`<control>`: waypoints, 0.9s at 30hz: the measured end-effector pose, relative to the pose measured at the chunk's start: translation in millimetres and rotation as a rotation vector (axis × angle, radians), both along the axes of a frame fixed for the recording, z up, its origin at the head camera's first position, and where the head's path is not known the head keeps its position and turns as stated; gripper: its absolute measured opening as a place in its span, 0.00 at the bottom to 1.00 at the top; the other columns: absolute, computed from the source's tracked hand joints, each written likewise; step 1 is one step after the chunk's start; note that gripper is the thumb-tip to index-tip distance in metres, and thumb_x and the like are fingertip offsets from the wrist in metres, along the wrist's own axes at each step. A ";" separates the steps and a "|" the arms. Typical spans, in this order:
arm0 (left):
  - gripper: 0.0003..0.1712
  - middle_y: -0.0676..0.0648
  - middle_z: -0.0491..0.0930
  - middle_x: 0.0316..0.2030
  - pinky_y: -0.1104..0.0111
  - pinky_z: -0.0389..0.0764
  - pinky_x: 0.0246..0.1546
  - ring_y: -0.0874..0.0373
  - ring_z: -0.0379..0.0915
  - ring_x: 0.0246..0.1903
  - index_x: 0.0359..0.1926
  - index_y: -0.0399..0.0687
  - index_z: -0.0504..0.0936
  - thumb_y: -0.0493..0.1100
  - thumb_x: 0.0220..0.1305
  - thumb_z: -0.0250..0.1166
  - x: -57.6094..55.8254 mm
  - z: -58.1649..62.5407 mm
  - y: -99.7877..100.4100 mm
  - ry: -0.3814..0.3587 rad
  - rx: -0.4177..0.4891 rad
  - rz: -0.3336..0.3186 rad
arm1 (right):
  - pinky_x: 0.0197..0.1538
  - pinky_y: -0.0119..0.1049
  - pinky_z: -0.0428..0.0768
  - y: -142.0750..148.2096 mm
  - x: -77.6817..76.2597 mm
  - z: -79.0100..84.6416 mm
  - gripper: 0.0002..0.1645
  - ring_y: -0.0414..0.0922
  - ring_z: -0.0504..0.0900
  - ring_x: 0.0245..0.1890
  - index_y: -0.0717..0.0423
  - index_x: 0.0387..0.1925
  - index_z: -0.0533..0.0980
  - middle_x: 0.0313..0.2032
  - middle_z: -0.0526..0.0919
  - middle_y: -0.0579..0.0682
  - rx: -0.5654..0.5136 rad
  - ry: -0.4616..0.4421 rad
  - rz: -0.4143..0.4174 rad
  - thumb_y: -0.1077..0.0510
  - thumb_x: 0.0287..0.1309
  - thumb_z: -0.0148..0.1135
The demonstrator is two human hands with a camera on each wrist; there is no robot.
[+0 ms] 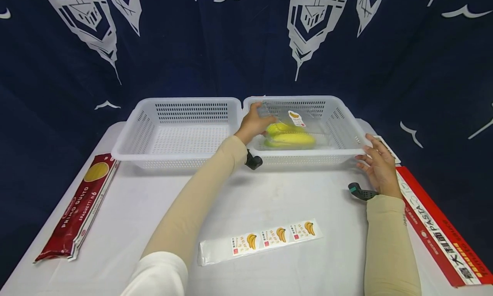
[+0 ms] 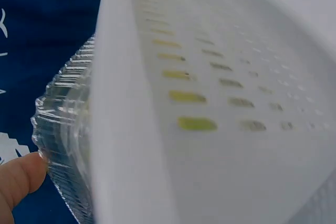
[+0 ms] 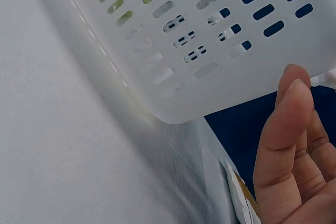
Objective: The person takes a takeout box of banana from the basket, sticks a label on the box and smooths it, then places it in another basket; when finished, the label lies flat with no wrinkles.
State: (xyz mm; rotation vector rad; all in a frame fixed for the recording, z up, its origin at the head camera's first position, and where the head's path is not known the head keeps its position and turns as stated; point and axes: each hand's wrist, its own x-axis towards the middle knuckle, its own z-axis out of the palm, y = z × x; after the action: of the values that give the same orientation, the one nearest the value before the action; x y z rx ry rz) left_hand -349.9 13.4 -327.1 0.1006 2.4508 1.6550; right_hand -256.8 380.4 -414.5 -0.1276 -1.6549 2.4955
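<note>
In the head view, my left hand (image 1: 255, 124) grips the left end of a clear plastic box (image 1: 319, 127) inside the right white basket (image 1: 300, 152). A banana sticker (image 1: 296, 118) is on the box's lid, and long yellow-green fruit (image 1: 290, 139) shows through it. The left wrist view has my thumb (image 2: 23, 179) at the ribbed edge of the box, which stands up past the basket rim. My right hand (image 1: 379, 165) is at the basket's front right corner, fingers loosely bent and holding nothing. In the right wrist view its fingertips (image 3: 294, 95) are right by the rim.
A second white basket (image 1: 185, 142) stands on the left, its inside bare. A strip of banana stickers (image 1: 275, 238) lies at the front of the table. Red spaghetti packet (image 1: 81, 206) at left; red pasta box (image 1: 443, 227) and a white-edged packet (image 1: 387, 148) at right.
</note>
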 end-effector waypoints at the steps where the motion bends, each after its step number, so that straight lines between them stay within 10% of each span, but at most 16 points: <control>1: 0.49 0.36 0.74 0.71 0.55 0.74 0.69 0.56 0.80 0.31 0.86 0.54 0.52 0.50 0.75 0.70 0.4 -0.3 1.4 0.002 0.000 0.001 | 0.36 0.30 0.88 0.0 0.2 -0.1 0.27 0.41 0.87 0.37 0.42 0.74 0.74 0.60 0.70 0.43 -0.001 -0.001 0.002 0.60 0.80 0.61; 12: 0.50 0.37 0.66 0.78 0.55 0.69 0.76 0.43 0.68 0.73 0.86 0.52 0.51 0.50 0.74 0.70 -0.4 -6.2 11.6 0.033 -0.004 0.022 | 0.37 0.30 0.88 0.9 0.3 0.4 0.28 0.41 0.87 0.37 0.42 0.75 0.73 0.61 0.71 0.42 -0.017 -0.015 0.009 0.58 0.79 0.63; 27: 0.50 0.31 0.56 0.80 0.49 0.66 0.77 0.37 0.61 0.77 0.86 0.48 0.51 0.47 0.73 0.69 6.2 -24.4 26.3 0.069 0.046 0.037 | 0.35 0.31 0.88 0.1 -1.6 -0.7 0.23 0.42 0.87 0.35 0.41 0.70 0.76 0.60 0.70 0.44 -0.027 -0.001 0.008 0.61 0.79 0.61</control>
State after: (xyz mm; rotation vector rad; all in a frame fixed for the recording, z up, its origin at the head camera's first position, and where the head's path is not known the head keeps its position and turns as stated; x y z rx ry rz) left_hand -343.7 39.7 -351.5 0.1214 2.4792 1.7526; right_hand -258.4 380.6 -415.2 -0.1255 -1.6259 2.5242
